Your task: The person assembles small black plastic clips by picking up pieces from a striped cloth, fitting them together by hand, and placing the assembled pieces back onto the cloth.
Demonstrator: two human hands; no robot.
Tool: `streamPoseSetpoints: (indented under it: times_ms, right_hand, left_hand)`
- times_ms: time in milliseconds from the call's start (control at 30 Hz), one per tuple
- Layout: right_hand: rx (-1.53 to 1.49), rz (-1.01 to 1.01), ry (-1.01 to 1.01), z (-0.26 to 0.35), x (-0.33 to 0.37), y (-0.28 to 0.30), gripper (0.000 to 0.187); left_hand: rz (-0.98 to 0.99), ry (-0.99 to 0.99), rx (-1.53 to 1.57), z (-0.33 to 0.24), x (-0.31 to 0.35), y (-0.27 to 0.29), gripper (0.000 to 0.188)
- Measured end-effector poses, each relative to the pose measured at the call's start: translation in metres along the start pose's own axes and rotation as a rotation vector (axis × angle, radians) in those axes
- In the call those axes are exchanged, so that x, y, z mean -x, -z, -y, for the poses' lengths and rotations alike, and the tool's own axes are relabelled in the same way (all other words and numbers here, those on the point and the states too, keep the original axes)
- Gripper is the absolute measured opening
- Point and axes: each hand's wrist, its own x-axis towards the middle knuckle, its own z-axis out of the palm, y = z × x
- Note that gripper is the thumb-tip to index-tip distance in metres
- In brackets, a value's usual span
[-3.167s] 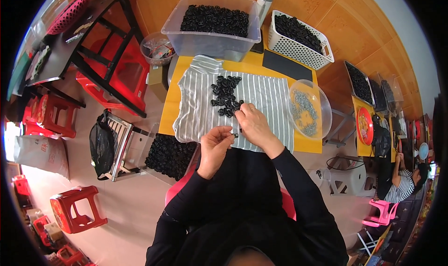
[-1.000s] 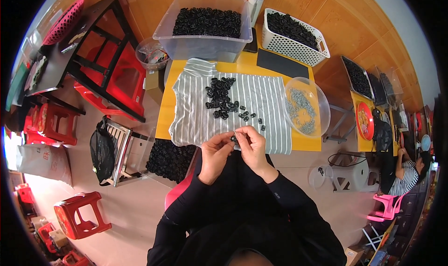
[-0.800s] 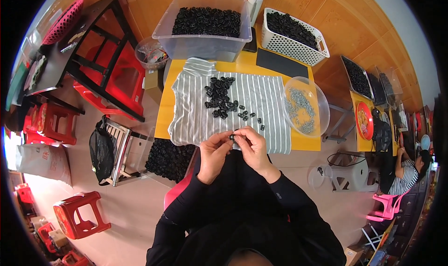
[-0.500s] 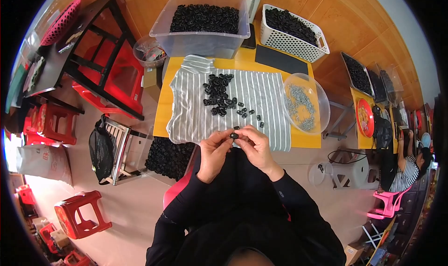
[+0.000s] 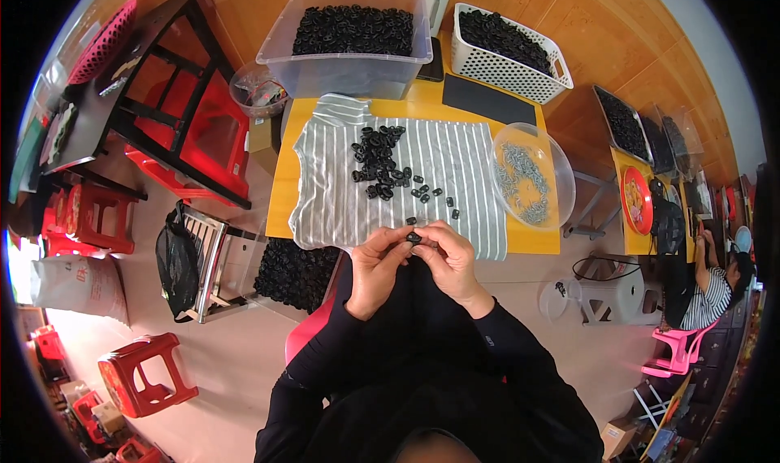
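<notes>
At the front edge of the table, my left hand and my right hand pinch one small black oval plastic part between their fingertips. The fingers cover much of it. Just beyond them, a grey-and-white striped shirt is spread over the yellow table. On it lies a heap of similar black parts, with several separate ones scattered to its right. A clear round bowl of small silvery screws stands at the right edge of the shirt.
Behind the shirt stand a clear bin and a white basket, both holding black parts. A dark flat pad lies before the basket. Below the table's left side is another container of black parts. Another person sits far right.
The black part between my fingertips has tilted and shifted slightly right. Both hands keep their pinch in nearly the same place. The view has shifted a little.
</notes>
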Motion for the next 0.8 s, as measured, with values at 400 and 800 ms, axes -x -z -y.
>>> streamPoseSetpoints:
  times_ms: [400, 800]
  right_hand:
    - [-0.029, -0.038, 0.007, 0.0034, 0.0052, 0.0010, 0.025]
    - [0.001, -0.096, 0.095, 0.0030, 0.0079, -0.0058, 0.018]
  left_hand:
    - [0.031, -0.029, 0.034, -0.0011, 0.0036, -0.0040, 0.026]
    - [-0.017, -0.064, 0.044, 0.0019, 0.0089, -0.0094, 0.021]
